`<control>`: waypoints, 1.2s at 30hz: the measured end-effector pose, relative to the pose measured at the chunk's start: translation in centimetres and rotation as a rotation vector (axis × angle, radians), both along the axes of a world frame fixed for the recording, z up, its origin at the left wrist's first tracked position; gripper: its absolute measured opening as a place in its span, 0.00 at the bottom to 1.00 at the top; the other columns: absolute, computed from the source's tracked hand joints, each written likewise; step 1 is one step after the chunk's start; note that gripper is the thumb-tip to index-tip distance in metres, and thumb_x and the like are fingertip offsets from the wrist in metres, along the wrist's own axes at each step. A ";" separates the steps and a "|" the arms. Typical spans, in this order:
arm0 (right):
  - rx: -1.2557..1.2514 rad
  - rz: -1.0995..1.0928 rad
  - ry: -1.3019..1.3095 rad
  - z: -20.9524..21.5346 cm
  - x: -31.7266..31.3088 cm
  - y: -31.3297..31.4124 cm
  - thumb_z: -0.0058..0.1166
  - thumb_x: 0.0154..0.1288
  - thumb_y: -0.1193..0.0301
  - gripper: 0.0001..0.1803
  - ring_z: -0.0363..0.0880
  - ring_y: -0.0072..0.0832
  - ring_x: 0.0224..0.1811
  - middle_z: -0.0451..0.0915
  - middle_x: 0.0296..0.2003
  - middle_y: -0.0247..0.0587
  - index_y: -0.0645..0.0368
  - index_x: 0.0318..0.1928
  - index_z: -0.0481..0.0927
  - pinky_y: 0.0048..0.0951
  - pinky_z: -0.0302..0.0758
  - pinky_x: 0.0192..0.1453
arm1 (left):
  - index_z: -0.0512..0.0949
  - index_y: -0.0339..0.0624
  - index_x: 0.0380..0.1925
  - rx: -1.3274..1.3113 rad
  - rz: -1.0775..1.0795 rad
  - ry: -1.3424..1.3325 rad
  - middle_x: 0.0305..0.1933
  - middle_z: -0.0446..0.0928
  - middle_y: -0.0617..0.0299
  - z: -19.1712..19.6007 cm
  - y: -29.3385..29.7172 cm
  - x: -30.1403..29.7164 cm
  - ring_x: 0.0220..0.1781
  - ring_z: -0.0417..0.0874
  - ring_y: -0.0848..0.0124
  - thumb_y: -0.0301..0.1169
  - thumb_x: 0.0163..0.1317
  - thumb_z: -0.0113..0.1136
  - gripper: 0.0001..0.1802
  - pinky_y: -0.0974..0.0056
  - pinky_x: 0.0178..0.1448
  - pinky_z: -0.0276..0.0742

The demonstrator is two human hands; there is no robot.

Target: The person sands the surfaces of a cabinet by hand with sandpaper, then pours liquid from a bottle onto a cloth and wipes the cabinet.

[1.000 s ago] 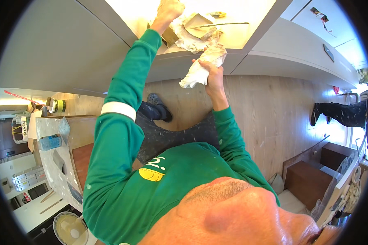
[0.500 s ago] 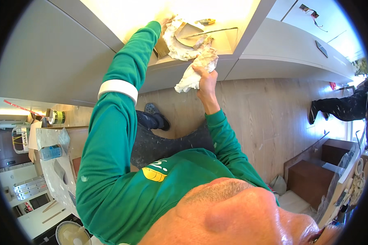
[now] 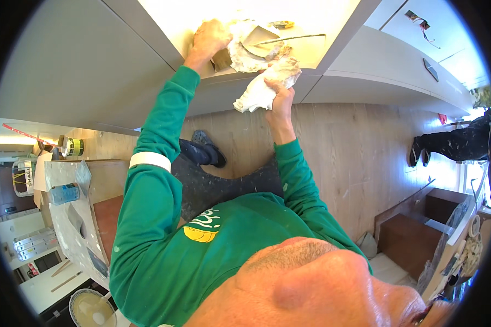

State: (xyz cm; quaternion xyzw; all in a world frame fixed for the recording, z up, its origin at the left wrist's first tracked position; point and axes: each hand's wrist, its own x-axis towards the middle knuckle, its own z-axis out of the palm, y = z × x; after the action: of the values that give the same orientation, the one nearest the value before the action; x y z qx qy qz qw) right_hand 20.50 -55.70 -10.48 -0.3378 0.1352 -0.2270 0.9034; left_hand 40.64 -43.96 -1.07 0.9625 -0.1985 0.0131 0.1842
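Note:
My left hand (image 3: 209, 39) is inside a brightly lit niche (image 3: 172, 16), its fingers curled. Whatever they hold, if anything, is hidden. Right below that hand stands a small brown block-like piece (image 3: 221, 60). My right hand (image 3: 280, 101) grips a crumpled white cloth (image 3: 264, 87) in front of the niche's lower edge. More bunched whitish cloth (image 3: 242, 59) lies on the niche floor, against a grey curved piece I cannot identify. Farther in are a thin dark rod (image 3: 303, 37) and a small yellow-and-black tool (image 3: 281, 24). A white ring (image 3: 150, 159) sits around my left sleeve.
Grey panels (image 3: 87, 65) flank the niche. To the left, a stained worktable (image 3: 65, 180) carries a blue container (image 3: 64, 194); a fan (image 3: 91, 310) stands lower down. Brown boxes (image 3: 412, 237) are at right. Another person's dark-trousered legs (image 3: 450, 143) show at far right.
My left hand has drawn back a little toward the niche's front left, out of the glare. The right hand has kept hold of the white cloth. The whole view has shifted slightly.

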 end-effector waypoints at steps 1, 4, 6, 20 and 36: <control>-0.009 0.000 0.000 0.0 0.2 0.0 0.55 0.62 0.83 0.24 0.85 0.36 0.47 0.84 0.49 0.48 0.71 0.61 0.77 0.36 0.83 0.52 | 0.85 0.35 0.31 -0.008 -0.019 -0.014 0.34 0.86 0.42 0.0 0.3 -0.9 0.40 0.88 0.45 0.40 0.53 0.64 0.17 0.50 0.50 0.84; -0.037 -0.029 0.052 -0.4 0.6 0.0 0.55 0.63 0.83 0.22 0.86 0.36 0.47 0.84 0.49 0.49 0.71 0.59 0.77 0.37 0.83 0.52 | 0.84 0.31 0.33 -0.015 -0.070 -0.084 0.36 0.85 0.39 -0.4 0.9 -2.0 0.43 0.87 0.43 0.39 0.55 0.61 0.18 0.48 0.52 0.83; -0.048 -0.045 0.072 -0.9 1.0 0.1 0.55 0.63 0.83 0.21 0.86 0.36 0.47 0.85 0.48 0.49 0.72 0.58 0.78 0.37 0.83 0.52 | 0.84 0.32 0.36 0.004 -0.087 -0.167 0.38 0.85 0.39 -1.5 1.2 -1.4 0.44 0.87 0.43 0.40 0.57 0.61 0.19 0.48 0.54 0.82; 0.009 -0.093 0.072 0.5 0.2 0.4 0.58 0.62 0.85 0.21 0.84 0.32 0.48 0.84 0.48 0.43 0.73 0.57 0.79 0.33 0.80 0.53 | 0.84 0.62 0.58 0.220 -0.409 -0.120 0.54 0.86 0.56 -4.4 -4.3 6.7 0.53 0.85 0.54 0.45 0.75 0.47 0.20 0.52 0.61 0.80; 0.001 -0.138 0.129 0.4 0.8 0.4 0.59 0.62 0.84 0.16 0.85 0.33 0.43 0.84 0.44 0.44 0.72 0.51 0.80 0.34 0.82 0.48 | 0.76 0.62 0.70 -0.096 -0.385 0.140 0.71 0.76 0.56 -2.9 -5.2 4.7 0.69 0.76 0.55 0.65 0.73 0.46 0.34 0.55 0.73 0.69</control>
State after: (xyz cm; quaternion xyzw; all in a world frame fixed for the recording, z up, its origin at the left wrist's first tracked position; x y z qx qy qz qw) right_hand 21.31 -55.35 -10.10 -0.3412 0.2162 -0.2664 0.8751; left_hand 45.36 -49.17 -3.96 0.8955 -0.3647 -0.0799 0.2421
